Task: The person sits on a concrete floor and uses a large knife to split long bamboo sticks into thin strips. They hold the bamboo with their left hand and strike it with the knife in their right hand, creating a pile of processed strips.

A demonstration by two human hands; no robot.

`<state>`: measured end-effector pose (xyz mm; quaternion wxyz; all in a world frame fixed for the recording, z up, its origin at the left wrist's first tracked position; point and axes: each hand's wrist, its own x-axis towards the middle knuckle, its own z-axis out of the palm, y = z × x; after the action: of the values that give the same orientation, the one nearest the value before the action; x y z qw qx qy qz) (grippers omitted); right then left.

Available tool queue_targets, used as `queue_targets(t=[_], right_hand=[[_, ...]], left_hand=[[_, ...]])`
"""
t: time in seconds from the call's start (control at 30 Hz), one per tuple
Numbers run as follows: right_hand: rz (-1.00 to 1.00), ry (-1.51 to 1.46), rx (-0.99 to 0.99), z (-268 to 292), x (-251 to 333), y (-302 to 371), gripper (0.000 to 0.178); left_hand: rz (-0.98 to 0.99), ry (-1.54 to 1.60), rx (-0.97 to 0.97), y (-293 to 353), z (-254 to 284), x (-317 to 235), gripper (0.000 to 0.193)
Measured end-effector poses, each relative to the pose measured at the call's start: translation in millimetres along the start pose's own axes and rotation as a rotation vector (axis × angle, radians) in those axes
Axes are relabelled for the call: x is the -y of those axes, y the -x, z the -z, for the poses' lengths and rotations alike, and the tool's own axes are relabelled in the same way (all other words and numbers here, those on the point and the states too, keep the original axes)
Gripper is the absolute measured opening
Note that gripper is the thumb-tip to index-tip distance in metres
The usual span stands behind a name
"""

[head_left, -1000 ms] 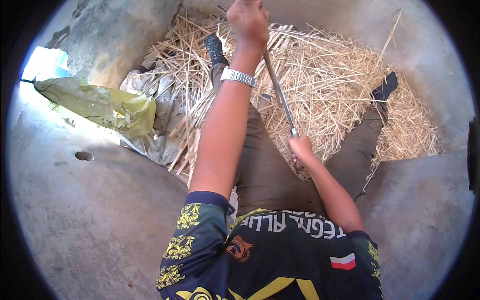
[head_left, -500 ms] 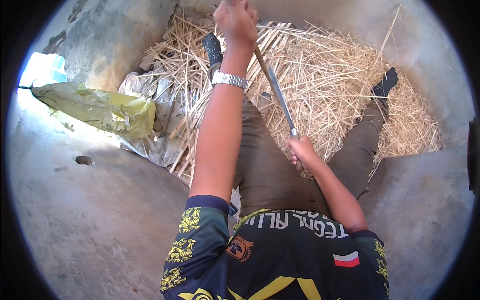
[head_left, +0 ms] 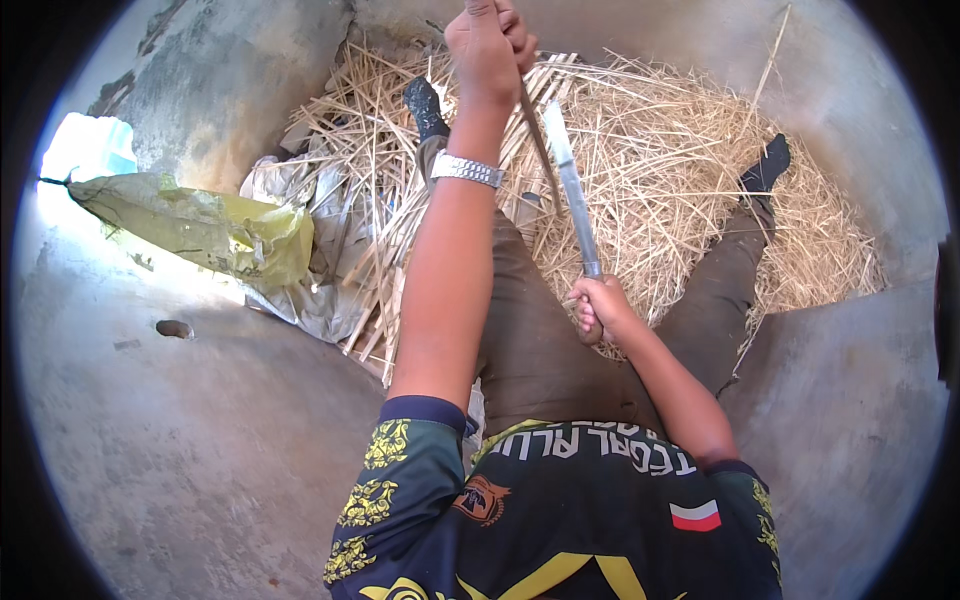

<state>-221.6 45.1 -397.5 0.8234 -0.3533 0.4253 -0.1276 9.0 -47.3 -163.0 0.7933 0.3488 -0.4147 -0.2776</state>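
Raised at the top of the view, my left hand (head_left: 490,52) is closed around a thin brown strip (head_left: 541,150), which looks like split bamboo and slants down to the right. The strip's upper end is out of sight behind the fingers. Lower down, over my lap, my right hand (head_left: 602,308) grips the handle of a long-bladed knife (head_left: 574,190). Its blade points up and slightly left, to the right of the strip, with a narrow gap between them.
Between my outstretched legs lies a wide heap of pale shavings and thin strips (head_left: 660,170). At the left are a yellowish plastic sack (head_left: 270,240) and a white-blue block (head_left: 90,148). Concrete walls (head_left: 240,90) stand around the heap; a small hole (head_left: 174,329) shows at left.
My left hand has shifted right and slightly down. The strip hangs steeper. The knife's blade has turned its flat side into view and its tip has swung right, away from the strip.
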Motion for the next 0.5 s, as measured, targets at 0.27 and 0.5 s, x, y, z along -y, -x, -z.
queue_targets(t=[0.27, 0.5], right_hand=[[0.444, 0.086, -0.189, -11.3, 24.8, 17.0, 0.018], [-0.033, 0.216, -0.118, 4.7, 18.9, 9.7, 0.015]], left_hand=[[-0.116, -0.004, -0.082, 4.4, 6.3, -8.1, 0.058], [-0.218, -0.108, -0.078, 8.0, -3.3, -6.6, 0.064]])
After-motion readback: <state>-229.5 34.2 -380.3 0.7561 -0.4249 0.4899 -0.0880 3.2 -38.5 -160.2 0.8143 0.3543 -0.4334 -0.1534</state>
